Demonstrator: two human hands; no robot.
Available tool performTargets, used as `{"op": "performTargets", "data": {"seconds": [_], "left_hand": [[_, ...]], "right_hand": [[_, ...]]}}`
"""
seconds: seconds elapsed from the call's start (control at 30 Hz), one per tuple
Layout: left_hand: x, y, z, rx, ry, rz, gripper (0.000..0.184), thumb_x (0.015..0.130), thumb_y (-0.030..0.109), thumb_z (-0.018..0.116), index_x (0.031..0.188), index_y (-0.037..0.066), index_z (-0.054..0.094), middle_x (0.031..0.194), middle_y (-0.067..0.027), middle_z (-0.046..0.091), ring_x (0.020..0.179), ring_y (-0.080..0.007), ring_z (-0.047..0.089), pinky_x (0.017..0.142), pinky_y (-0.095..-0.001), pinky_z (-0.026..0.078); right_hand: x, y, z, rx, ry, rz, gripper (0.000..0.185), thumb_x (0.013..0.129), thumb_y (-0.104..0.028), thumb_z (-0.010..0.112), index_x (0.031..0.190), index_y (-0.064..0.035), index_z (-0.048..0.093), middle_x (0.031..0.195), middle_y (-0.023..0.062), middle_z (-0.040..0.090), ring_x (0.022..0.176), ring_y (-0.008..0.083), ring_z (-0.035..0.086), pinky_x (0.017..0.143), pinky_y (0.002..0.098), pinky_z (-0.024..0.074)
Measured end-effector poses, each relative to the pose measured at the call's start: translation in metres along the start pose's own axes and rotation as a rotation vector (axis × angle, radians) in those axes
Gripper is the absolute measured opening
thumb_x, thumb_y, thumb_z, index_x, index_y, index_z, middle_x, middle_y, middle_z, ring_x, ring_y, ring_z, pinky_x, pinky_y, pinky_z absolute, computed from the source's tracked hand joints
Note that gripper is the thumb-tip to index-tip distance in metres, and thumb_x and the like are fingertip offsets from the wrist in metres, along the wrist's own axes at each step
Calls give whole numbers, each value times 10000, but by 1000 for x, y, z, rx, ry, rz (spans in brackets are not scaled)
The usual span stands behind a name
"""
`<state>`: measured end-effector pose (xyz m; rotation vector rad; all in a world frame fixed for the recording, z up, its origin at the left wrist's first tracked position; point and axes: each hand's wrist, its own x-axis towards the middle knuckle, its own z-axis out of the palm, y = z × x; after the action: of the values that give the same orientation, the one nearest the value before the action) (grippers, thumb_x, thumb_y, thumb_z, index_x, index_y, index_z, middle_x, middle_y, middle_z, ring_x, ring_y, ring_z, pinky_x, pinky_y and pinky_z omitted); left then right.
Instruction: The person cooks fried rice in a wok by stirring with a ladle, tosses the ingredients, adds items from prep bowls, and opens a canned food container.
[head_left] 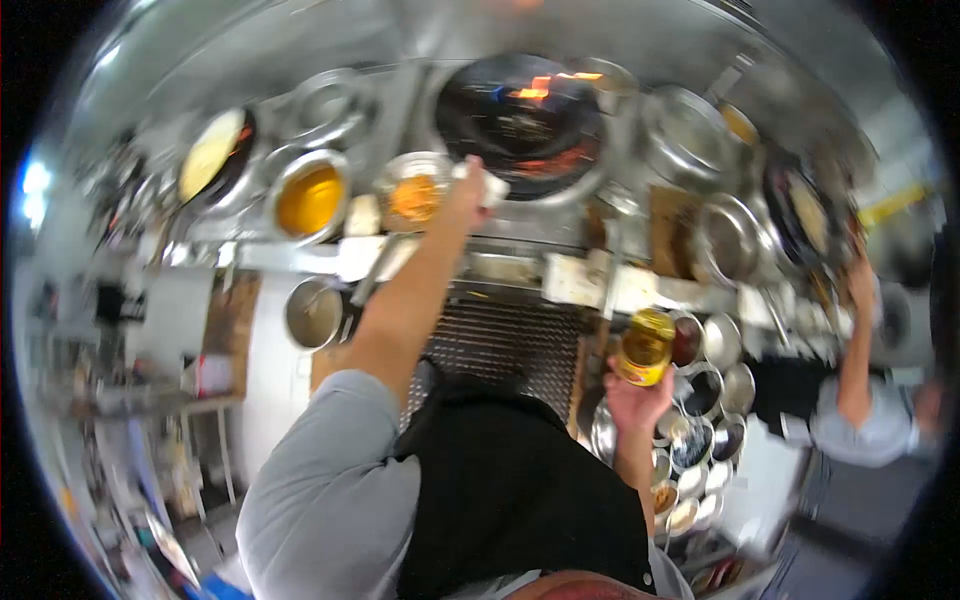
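My left hand [474,198] reaches forward to the near left rim of a large dark wok [515,120]. Its fingers are closed on a white cloth [493,188] pressed at that rim; motion blurs the grip. Held upright in my right hand [638,395] is a clear jar of yellow oil [647,345] with a yellow and red label. Beside my left hand sits a metal strainer [390,172] holding orange food bits [414,198]. Orange flame or its glow shows on the wok.
A pot of amber liquid [310,200] and a pan [240,150] stand left. Several ingredient bowls [703,390] cluster right. A dark grate [500,340] lies before me. At far right, a co-worker's hand [860,280] is by another pan [785,205].
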<state>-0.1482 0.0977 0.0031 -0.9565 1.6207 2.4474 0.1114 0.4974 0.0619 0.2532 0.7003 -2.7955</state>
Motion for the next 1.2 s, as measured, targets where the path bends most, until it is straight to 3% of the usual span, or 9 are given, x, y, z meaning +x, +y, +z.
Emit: {"op": "performTargets", "data": {"seconds": [0.13,0.23,0.33,0.43,0.53,0.6,0.77,1.13,1.2], "left_hand": [[-65,-83,-68,279,3,3,527,805,285,760,1221,-5,616,1020,-147,675,813,-252,642,679,-449,561],[-215,-121,-106,474,5,39,234,759,132,734,956,10,703,805,-120,704,719,-219,681,629,-366,557],[-290,-185,-182,101,47,-105,243,788,142,757,998,31,705,855,-111,717,677,-203,679,616,-351,563],[-362,-124,-222,-41,246,16,322,833,165,746,1111,29,657,862,-82,707,665,-197,676,589,-340,561],[-404,-73,-256,-149,222,86,433,898,189,738,1264,18,581,984,-114,701,730,-161,648,650,-318,560],[-432,-57,-272,-187,146,301,555,884,228,784,1342,15,555,1050,-99,708,835,-165,666,740,-330,569],[-546,-46,-306,19,119,418,670,823,200,833,1389,8,532,1227,-80,669,1114,-174,628,987,-325,496],[-648,-103,-360,81,280,568,680,800,28,777,1421,13,500,1314,-67,630,1195,-155,583,1059,-322,451],[-658,-104,-357,-90,274,517,683,810,60,792,1421,12,490,1312,-72,630,1196,-161,586,1042,-328,470]], "right_hand": [[56,15,25,9,-75,58,587,976,-474,549,1417,-89,508,1299,173,621,1098,387,641,701,420,581],[100,37,49,-116,-310,174,629,968,-490,558,1421,-59,489,1304,195,608,1109,390,635,721,446,593],[108,75,90,-74,-508,566,615,936,-552,583,1359,-107,566,1251,137,652,1066,354,652,788,478,572],[84,144,107,-210,-34,919,658,911,-586,533,1370,-115,564,1291,133,636,1129,371,626,877,531,569],[44,219,130,-143,-352,1252,696,907,-568,519,1368,-49,558,1316,197,628,1180,405,625,931,558,550],[6,259,162,-220,-602,1297,742,938,-551,461,1341,67,539,1270,255,636,1138,392,656,964,537,549],[-76,323,186,-241,-642,1406,721,954,-539,418,1327,64,553,1238,242,655,1076,368,684,910,478,578],[-178,394,198,-103,-927,1600,586,950,-485,462,1251,-5,609,1160,183,697,1008,320,709,854,459,597],[-186,397,198,-187,-901,1573,610,941,-517,457,1225,-3,622,1085,209,707,841,329,721,680,429,609]]}}
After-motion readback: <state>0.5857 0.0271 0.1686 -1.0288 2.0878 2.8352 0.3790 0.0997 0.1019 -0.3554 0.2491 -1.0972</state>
